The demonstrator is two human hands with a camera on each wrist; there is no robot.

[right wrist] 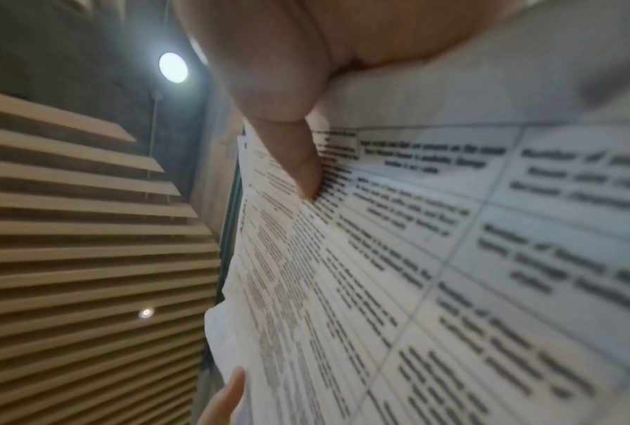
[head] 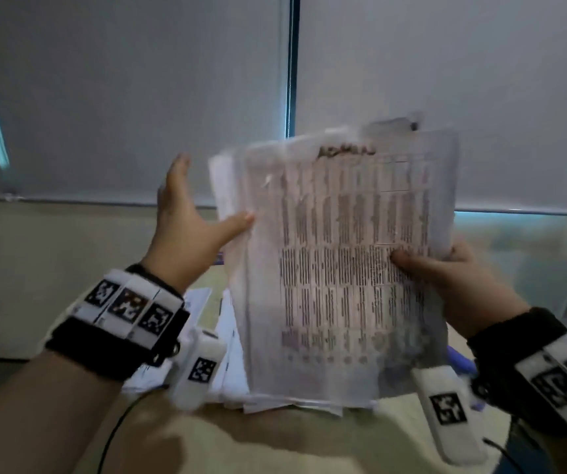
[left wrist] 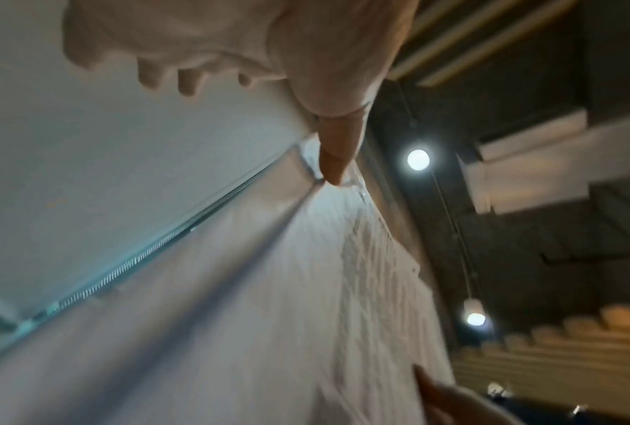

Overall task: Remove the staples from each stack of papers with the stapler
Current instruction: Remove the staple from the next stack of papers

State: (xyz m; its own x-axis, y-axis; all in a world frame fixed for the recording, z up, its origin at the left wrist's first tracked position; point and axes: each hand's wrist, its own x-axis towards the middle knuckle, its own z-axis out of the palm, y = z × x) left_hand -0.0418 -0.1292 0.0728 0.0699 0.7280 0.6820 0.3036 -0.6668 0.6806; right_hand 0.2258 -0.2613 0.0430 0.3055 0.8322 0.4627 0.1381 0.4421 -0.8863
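A thick stack of printed papers (head: 337,261) is held upright in the air in front of me, blurred by motion. My right hand (head: 429,261) grips its right edge, with the thumb (right wrist: 302,166) pressed on the printed front page (right wrist: 415,258) and the fingers behind. My left hand (head: 207,200) is spread, its fingers straight and pointing up beside the stack. Only its thumb (left wrist: 337,155) touches the stack's left edge. No stapler or staple shows in any view.
More loose papers (head: 227,354) lie heaped on the beige table (head: 309,439) under the raised stack. A blue-violet object (head: 460,360) peeks out below my right wrist. A black cable (head: 114,432) runs over the table's near left. Grey window blinds (head: 138,97) hang behind.
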